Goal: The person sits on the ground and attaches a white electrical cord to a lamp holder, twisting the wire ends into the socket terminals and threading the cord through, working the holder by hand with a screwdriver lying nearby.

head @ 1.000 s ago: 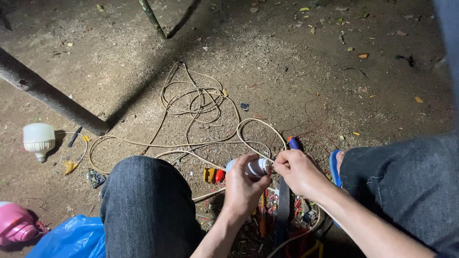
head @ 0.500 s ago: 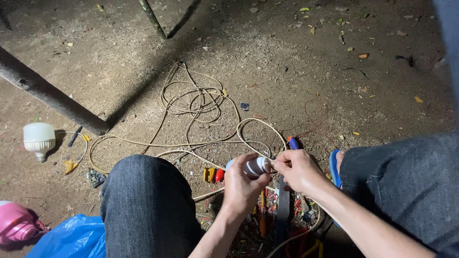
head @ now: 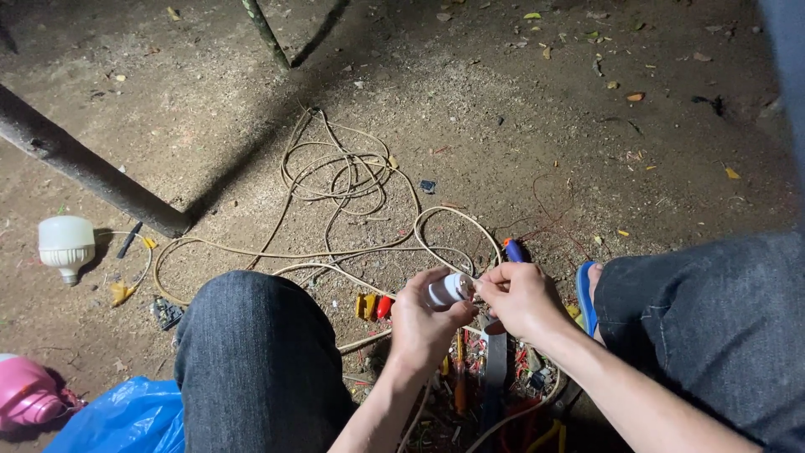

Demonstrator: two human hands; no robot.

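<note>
White socket piece (head: 448, 289) held betw. both hands, above dirt ground.

L hand (head: 423, 323) is wrapped round the socket piece, fingers (head: 419, 288) curled and clamped on its body; R hand (head: 516, 298) is pinched at its end, fingertips (head: 485, 283) closed together on it, what exactly is pinched can't be told. Tangled beige cable (head: 335, 180) is spread on ground beyond the fingers. Red and yellow tool handles (head: 371, 307) are seen just below-left of L fingers, blue-handled tool (head: 513, 250) just above R fingers. White bulb (head: 65, 245) is lying well apart to the left, near a dark pole (head: 84, 168). Blue plastic bag (head: 126, 419) and pink object (head: 25, 394) are at bottom-left, far from hands.
</note>
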